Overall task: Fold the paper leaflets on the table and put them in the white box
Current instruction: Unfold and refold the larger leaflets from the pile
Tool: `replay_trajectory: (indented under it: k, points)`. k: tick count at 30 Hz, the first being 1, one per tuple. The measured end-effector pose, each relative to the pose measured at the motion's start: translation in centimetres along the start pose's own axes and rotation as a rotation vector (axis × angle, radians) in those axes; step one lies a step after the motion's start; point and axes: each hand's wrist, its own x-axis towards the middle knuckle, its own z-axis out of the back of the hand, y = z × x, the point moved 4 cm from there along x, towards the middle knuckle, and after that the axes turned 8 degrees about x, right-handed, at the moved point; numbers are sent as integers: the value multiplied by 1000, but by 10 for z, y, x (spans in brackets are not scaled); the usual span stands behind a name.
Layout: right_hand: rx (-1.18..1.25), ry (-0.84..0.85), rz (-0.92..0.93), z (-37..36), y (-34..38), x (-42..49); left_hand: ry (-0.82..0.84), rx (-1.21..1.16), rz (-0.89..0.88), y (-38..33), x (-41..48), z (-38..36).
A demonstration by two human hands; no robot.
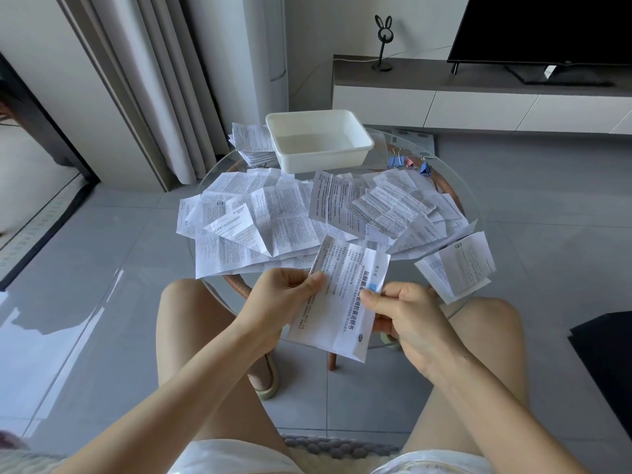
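Left hand [290, 297] and right hand [408, 314] pinch opposite long edges of a white printed paper leaflet [342, 302], long axis pointing away. Beyond them, loose unfolded leaflets [273, 213] lie before the white rectangular plastic box [321, 160].

White box [319, 142], black-printed white leaflets [273, 213], blue and pink clips [408, 163]
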Motion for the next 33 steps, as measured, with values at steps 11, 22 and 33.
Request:
replay_trajectory:
  k: [11,22,33]
  points:
    - [-1086,-234,939,5,41,-2,-41,531,-224,-11,-1,6]
    - [-1166,421,717,-21,44,13,289,796,-460,-37,-16,6]
    - [-727,409,342,8,53,14,430,428,-132,-27,-13,20]
